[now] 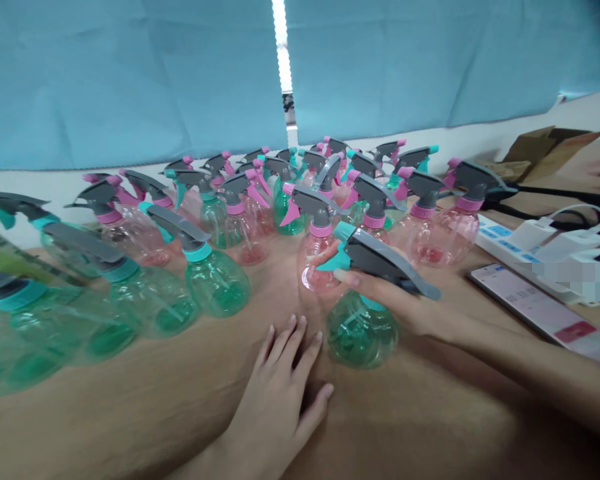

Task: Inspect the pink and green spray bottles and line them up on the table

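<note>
Closest to me: round clear-green plastic spray btl w/ grey head & teal trigger (363, 337), front-ctr, on or just above the table, can't tell which; base looks darker green, unsure if liquid. Off to its L, row of similar green btls (217, 283); farther back, a crowd of clear-pink plastic btls w/ pink collars (245, 240), some green ones mixed in, thin tubes inside a few.

L hand (277, 390) palm down, fingers loosely spread, near that front btl. R hand (410, 307) curled round its neck, fingertip at the trigger.

Brown tabletop (180, 413). R side: dark-edged phone w/ lit screen (540, 310), white power strip w/ plugs (505, 247), then brown cardboard box (545, 157). Back: light-blue cloth (130, 80), bright vert. strip (283, 53) mid-way.
</note>
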`<state>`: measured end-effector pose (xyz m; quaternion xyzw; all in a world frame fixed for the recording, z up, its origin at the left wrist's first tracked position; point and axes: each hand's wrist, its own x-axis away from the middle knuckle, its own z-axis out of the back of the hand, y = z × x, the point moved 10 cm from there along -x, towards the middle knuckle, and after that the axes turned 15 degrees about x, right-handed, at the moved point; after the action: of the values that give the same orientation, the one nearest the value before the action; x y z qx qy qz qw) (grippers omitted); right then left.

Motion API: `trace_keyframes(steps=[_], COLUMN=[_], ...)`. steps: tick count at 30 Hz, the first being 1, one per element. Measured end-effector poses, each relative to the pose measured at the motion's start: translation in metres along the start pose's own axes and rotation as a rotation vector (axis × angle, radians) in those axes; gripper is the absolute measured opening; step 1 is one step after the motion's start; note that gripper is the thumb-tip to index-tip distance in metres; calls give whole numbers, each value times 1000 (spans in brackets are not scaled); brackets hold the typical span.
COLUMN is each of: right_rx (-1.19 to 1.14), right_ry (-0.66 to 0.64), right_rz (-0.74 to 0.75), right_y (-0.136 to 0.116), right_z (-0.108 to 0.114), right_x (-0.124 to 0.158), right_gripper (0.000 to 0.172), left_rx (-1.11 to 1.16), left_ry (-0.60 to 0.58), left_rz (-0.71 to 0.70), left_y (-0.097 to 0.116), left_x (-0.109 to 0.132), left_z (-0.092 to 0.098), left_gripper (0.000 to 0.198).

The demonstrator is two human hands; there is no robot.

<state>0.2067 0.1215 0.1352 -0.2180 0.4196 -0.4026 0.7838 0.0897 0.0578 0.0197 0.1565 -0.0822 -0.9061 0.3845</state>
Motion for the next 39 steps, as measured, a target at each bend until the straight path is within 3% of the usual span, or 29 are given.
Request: trace_keyframes(steps=[6,19,31,39], right_rx=[20,-21,36,6], right_ry=[-26,-25,-26,-14], right_rz=[-41,34,-24,46], right_y=[1,-8,8,-8], right_z=[-1,0,-1,3], right_x=[0,-1,-3,-3], right_gripper=[10,11,24,31], left_rx=[5,29,10,34], left_ry=[-1,-3,9,18], left_rz=[2,1,-16,-20], left_y=[1,-1,0,-1], left_x=[-1,-2,-2,-2], left_z=[2,1,3,5], left_gripper=[49,47,46,45])
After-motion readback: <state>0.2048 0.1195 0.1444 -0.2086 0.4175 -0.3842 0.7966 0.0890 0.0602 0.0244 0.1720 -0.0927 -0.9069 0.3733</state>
